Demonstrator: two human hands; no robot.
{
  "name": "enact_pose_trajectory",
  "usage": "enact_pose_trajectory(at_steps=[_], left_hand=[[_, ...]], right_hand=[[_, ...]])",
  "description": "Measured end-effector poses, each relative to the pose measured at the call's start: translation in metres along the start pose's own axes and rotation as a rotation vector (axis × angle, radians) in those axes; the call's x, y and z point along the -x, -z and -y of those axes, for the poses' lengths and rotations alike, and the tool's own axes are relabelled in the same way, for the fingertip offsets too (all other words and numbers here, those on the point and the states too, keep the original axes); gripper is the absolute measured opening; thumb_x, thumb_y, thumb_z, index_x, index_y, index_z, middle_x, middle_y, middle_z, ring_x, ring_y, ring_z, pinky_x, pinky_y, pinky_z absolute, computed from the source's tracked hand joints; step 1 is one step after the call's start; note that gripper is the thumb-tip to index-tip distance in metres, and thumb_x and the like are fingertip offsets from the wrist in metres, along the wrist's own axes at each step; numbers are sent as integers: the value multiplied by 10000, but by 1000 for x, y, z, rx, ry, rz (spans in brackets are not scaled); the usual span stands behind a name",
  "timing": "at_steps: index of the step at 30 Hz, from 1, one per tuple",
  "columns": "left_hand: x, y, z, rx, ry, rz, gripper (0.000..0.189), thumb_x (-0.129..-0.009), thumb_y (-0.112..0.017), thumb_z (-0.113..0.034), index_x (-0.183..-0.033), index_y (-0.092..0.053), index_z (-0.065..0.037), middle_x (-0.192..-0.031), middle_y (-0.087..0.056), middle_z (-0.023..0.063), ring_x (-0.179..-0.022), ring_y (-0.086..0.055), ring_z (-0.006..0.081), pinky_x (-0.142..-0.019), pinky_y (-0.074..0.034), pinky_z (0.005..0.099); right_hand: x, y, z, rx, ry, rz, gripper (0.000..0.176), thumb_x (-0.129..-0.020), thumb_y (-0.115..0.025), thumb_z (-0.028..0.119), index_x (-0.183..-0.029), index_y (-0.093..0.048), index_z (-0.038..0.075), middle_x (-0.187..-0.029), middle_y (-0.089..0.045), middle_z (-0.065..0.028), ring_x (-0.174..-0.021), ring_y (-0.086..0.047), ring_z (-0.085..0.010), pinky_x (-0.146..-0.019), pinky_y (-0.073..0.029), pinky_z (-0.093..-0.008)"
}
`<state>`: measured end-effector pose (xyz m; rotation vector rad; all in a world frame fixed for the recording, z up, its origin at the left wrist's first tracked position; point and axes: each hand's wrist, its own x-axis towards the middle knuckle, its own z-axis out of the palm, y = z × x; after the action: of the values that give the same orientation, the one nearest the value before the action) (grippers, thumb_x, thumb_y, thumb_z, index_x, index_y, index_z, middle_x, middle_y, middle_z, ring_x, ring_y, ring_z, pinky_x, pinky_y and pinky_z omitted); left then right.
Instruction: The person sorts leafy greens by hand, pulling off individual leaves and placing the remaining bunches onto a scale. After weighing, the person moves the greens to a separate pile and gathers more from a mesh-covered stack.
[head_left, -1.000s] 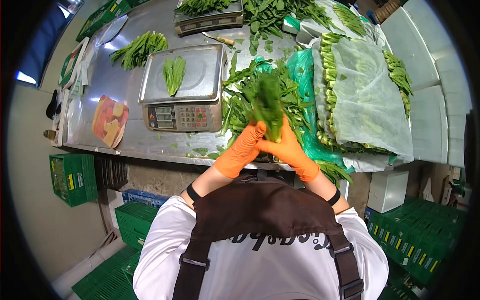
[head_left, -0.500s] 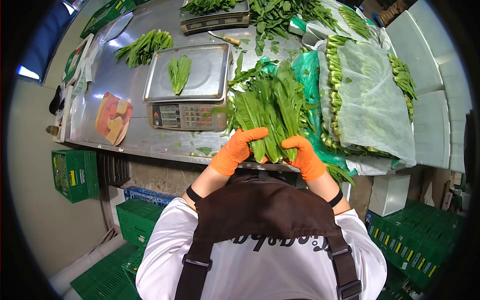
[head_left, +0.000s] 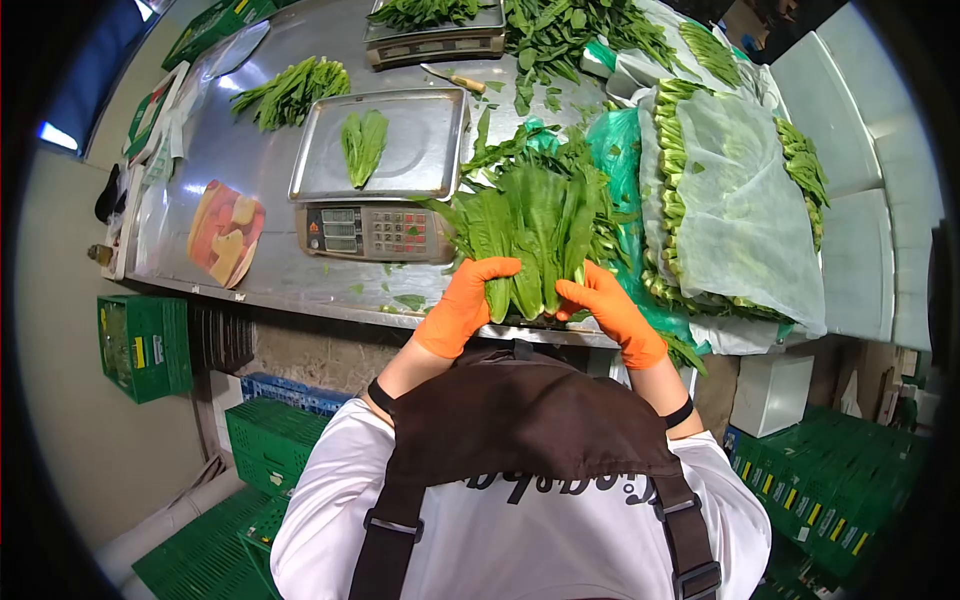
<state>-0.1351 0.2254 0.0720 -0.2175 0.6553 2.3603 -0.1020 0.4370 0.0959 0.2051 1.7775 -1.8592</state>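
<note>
Just beyond the held leafy bunch (head_left: 530,240) sits a scale (head_left: 375,230).

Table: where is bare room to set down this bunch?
Bare table lies left of the scale, between the leaf pile and the packet. A thin strip runs before the scale, with scraps. Right of the scale, loose greens crowd it.

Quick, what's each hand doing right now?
Left hand: closed on the bunch of leafy greens.
Right hand: closed on the same bunch.
</note>
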Motion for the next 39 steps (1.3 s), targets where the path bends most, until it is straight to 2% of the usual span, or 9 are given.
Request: enact_pose_trajectory(at_steps=[9,12,15,19,21,23,28,34,39], left_hand=[[29,0,-36,-225,113,135,542,-772,-563,-30,-1290,-418,38,-1196,-562,183,-1037,-605,289,-907,-500,403],[34,3,-48,14,172,258,654,-737,-548,-111,-1347,-365,37,-1314,-471,220,-1156,-526,331,-969,-442,426],[26,20,-50,171,119,213,618,-760,-474,-86,-1353,-366,52,-1255,-522,216,-1065,-580,334,-949,-443,438],[16,42,-65,174,228,337,634,-736,-489,-127,-1327,-386,77,-1290,-508,192,-1090,-559,313,-942,-446,410],[10,40,-64,97,107,144,632,-739,-503,-146,-1319,-397,80,-1228,-548,189,-1005,-597,302,-904,-468,405],[2,44,-68,141,142,168,624,-750,-509,-155,-1317,-398,80,-1178,-574,184,-956,-611,294,-883,-476,400],[-14,33,-59,54,125,55,604,-727,-484,-134,-1294,-423,66,-1277,-514,210,-1130,-535,334,-1035,-363,436],[-31,49,-62,67,126,139,616,-710,-485,-124,-1296,-425,58,-1280,-515,195,-1157,-519,315,-1041,-359,421],[-49,63,-58,177,185,98,624,-703,-515,-97,-1298,-412,61,-1284,-503,200,-1197,-489,309,-1073,-320,411]], right_hand=[[-24,-33,-6,-137,72,213,391,-897,-589,235,-1207,-505,13,-937,-624,-87,-729,-619,-170,-624,-529,-273],[-37,-40,2,-381,-99,550,400,-894,-542,250,-1168,-509,-40,-961,-637,-151,-786,-656,-256,-622,-562,-319],[-56,-52,-8,-468,-127,640,409,-892,-536,273,-1130,-522,-59,-951,-638,-159,-777,-659,-266,-623,-569,-333],[-61,-65,-11,-148,-54,306,435,-930,-484,399,-1077,-573,0,-894,-635,-111,-766,-642,-201,-641,-522,-279],[-62,-75,-17,78,219,-251,250,-912,-581,259,-952,-606,14,-779,-599,-5,-677,-544,-83,-595,-431,-225],[-51,-78,-6,178,371,-480,127,-870,-628,138,-885,-615,13,-727,-575,22,-650,-489,-48,-573,-388,-209],[-41,-104,33,428,278,-394,224,-730,-768,145,-815,-594,30,-636,-508,25,-561,-422,-57,-524,-379,-217],[-57,-90,21,167,221,-409,136,-799,-687,104,-859,-617,4,-627,-521,16,-567,-435,-39,-534,-392,-204],[-63,-95,28,518,372,-682,147,-804,-683,95,-916,-654,5,-698,-625,-40,-562,-517,-53,-528,-431,-206]])
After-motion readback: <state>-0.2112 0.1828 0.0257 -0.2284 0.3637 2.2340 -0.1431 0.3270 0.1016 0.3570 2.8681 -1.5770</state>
